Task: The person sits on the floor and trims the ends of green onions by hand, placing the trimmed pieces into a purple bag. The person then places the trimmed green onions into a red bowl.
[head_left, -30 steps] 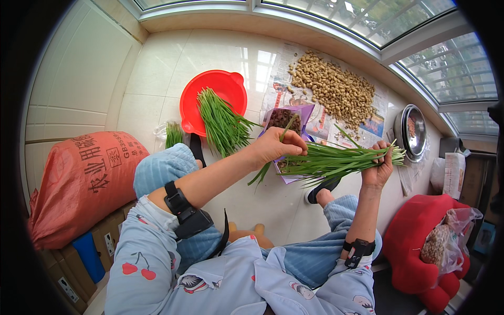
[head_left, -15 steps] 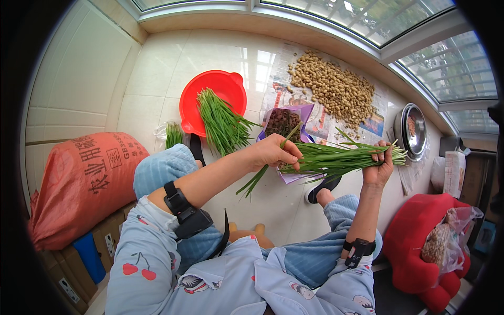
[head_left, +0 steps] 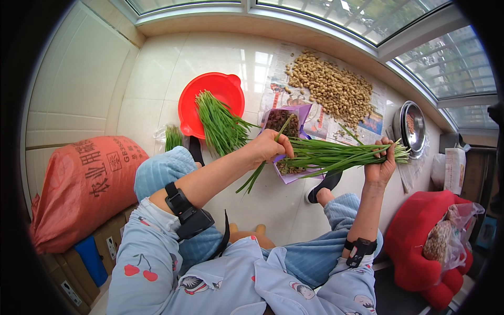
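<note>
In my right hand (head_left: pixel 384 161) is a bunch of garlic chives (head_left: pixel 331 156), gripped round the pale stem ends with the green blades pointing left. My left hand (head_left: pixel 272 146) is at the leafy end, its fingers pinched on a few chive blades that hang down past the palm. Beneath the blades lies an open purple box or bag (head_left: pixel 305 115) with dark brownish scraps in it. Another pile of chives (head_left: pixel 223 126) leans over the edge of a red plastic basin (head_left: pixel 185 107) beyond my left forearm.
Peanuts (head_left: pixel 331 86) are spread on newspaper (head_left: pixel 275 89) near the windows. Metal bowls (head_left: pixel 417 128) stand at the right. A full red woven sack (head_left: pixel 86 189) sits at the left, and a red plush seat (head_left: pixel 415 247) at the right. A small bagged bundle of greens (head_left: pixel 173 137) lies beside the basin.
My left hand has shifted slightly left, still pinching the blades. My right hand and the bunch have moved a little to the right.
</note>
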### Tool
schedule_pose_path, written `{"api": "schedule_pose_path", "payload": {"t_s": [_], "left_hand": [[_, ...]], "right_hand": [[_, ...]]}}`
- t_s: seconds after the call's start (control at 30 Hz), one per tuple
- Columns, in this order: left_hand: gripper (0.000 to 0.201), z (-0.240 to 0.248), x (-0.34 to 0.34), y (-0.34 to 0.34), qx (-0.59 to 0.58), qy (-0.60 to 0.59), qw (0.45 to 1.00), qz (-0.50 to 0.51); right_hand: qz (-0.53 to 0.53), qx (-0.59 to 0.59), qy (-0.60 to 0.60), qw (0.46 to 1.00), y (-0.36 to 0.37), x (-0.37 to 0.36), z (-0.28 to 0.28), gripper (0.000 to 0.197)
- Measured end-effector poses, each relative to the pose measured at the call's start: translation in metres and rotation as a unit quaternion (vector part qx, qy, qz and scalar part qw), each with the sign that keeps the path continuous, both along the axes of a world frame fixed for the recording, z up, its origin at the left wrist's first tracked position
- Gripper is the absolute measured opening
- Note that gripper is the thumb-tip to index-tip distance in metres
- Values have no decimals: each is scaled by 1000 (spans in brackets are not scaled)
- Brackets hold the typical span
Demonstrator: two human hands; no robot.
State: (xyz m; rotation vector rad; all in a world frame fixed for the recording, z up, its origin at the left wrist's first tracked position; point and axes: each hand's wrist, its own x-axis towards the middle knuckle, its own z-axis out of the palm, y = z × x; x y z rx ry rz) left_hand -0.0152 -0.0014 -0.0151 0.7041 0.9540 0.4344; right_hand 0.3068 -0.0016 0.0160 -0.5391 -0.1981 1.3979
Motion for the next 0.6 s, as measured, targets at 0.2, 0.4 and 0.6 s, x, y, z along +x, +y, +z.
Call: {"api": "schedule_pose_path", "payload": {"t_s": [0.2, 0.4, 0.6], "left_hand": [[15, 12, 4, 1, -35, 30, 999, 9], [19, 10, 2, 2, -69, -32, 997, -1], [22, 4, 3, 0, -82, -58, 995, 9]], "right_hand": [[15, 11, 0, 1000, -1, 1, -2, 11], [30, -12, -67, 997, 1, -18, 13, 14], [187, -78, -123, 971, -1, -55, 39, 10]]}}
